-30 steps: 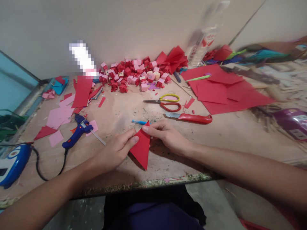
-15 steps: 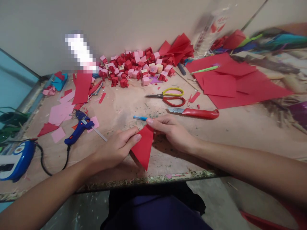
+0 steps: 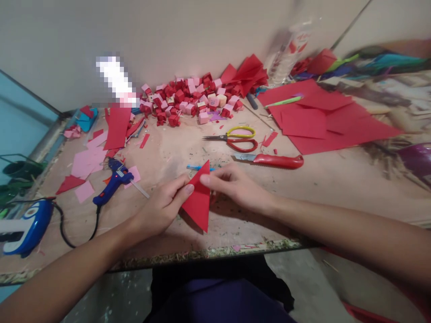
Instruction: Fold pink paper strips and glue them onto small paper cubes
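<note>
Between my hands, just above the table near its front edge, is a red paper (image 3: 199, 204) folded into a triangle. My left hand (image 3: 170, 202) pinches its left side, thumb on top. My right hand (image 3: 235, 186) pinches its right side a little below the upper tip, with the fingers hidden behind the paper. Behind that tip lies a slim blue pen-like tool (image 3: 192, 168), partly covered by the paper. Beyond my right hand rest a red-handled knife (image 3: 278, 161) and scissors (image 3: 224, 137) with one yellow and one red loop.
A blue glue gun (image 3: 114, 181) with its cord lies at left among pink paper pieces (image 3: 88, 162). Many small red and pink paper cubes (image 3: 183, 106) are heaped against the wall. Large red paper sheets (image 3: 323, 121) spread at right, near a clear plastic bottle (image 3: 286, 54).
My right thumb has slid down from the paper's upper tip to its right side, leaving the tip exposed. The view has shifted slightly.
</note>
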The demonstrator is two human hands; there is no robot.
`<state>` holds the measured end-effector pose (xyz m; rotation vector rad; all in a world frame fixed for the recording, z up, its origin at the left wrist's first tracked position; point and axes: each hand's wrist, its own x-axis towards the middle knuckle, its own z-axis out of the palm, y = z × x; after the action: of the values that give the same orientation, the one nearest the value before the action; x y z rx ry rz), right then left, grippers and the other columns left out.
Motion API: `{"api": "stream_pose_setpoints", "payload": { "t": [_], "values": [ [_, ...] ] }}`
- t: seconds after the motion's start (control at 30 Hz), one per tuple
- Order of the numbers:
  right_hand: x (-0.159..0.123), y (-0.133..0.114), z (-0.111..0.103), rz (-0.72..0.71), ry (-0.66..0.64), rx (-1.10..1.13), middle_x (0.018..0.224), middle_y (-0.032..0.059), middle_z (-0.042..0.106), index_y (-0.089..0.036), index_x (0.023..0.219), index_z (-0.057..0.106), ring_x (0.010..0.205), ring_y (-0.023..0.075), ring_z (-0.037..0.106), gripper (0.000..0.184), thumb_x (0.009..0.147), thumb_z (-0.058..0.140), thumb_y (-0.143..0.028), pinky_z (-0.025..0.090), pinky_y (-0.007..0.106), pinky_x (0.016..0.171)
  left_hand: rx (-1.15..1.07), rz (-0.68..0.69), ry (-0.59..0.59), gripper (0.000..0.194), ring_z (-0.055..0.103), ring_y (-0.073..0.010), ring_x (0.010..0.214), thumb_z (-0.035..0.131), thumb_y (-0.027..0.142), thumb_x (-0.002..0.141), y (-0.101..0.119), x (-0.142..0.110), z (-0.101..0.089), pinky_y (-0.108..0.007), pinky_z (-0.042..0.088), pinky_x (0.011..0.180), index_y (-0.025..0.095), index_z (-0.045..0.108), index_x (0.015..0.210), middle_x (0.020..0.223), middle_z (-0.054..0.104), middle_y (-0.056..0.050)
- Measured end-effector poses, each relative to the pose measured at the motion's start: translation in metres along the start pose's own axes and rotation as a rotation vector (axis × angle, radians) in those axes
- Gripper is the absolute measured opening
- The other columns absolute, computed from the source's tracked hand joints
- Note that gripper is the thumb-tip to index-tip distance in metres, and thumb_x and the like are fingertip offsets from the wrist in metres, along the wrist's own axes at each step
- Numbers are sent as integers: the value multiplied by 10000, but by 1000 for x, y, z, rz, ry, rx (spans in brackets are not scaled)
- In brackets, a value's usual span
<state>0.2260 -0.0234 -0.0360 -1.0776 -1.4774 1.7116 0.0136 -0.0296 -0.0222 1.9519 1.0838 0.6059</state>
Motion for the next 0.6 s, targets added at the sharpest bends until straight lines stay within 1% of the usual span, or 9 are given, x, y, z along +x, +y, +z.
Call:
{"api": "stream_pose_setpoints", "payload": {
  "t": [0.1, 0.2, 0.27, 0.33, 0.43, 0.53, 0.6],
  "values": [
    [-1, 2, 0, -12, -85, -95, 682, 9, 604, -154, 731, 720, 624, 128, 485, 458, 891, 722, -584, 389, 282, 604, -30, 75, 91, 290, 544, -158, 625, 489, 295, 1031, -4, 0, 3, -267, 413, 612, 230, 536, 752, 648, 545, 29],
    [0, 6, 1, 3, -83, -83, 689, 15, 610, -160, 755, 743, 630, 137, 490, 464, 899, 705, -599, 397, 284, 599, -28, 101, 115, 286, 518, -158, 593, 499, 274, 1020, -6, 0, 4, -265, 403, 589, 235, 527, 739, 608, 504, 33],
    [1, 7, 1, 23, -82, -61, 670, 21, 611, -167, 749, 744, 619, 143, 498, 466, 894, 711, -609, 398, 281, 570, -26, 93, 113, 287, 509, -150, 586, 489, 264, 1023, -6, 1, 5, -261, 403, 588, 231, 524, 740, 616, 506, 36],
    [1, 7, 1, 29, -93, -40, 672, 33, 632, -173, 758, 752, 626, 155, 529, 457, 881, 729, -612, 426, 285, 563, -26, 80, 115, 293, 514, -140, 600, 477, 260, 1030, -6, 1, 4, -258, 411, 599, 225, 513, 740, 649, 529, 37],
    [1, 5, 1, 46, -112, -23, 681, 46, 663, -169, 771, 766, 631, 163, 559, 454, 870, 744, -612, 464, 291, 562, -25, 30, 130, 292, 513, -132, 619, 463, 296, 1048, -6, -1, 3, -257, 406, 604, 219, 506, 770, 686, 540, 41],
    [1, 4, 1, 46, -101, -2, 706, 54, 692, -146, 780, 776, 639, 159, 582, 463, 875, 744, -599, 494, 294, 585, -23, -9, 136, 300, 486, -129, 617, 455, 350, 1063, -7, -2, 2, -260, 389, 597, 216, 512, 801, 681, 508, 49],
    [1, 3, 1, 40, -95, 15, 723, 62, 706, -135, 775, 776, 649, 158, 598, 466, 881, 743, -588, 508, 298, 611, -29, -5, 133, 305, 475, -129, 618, 450, 360, 1069, -8, -3, 2, -267, 385, 602, 214, 520, 810, 681, 497, 50]
  ]
}}
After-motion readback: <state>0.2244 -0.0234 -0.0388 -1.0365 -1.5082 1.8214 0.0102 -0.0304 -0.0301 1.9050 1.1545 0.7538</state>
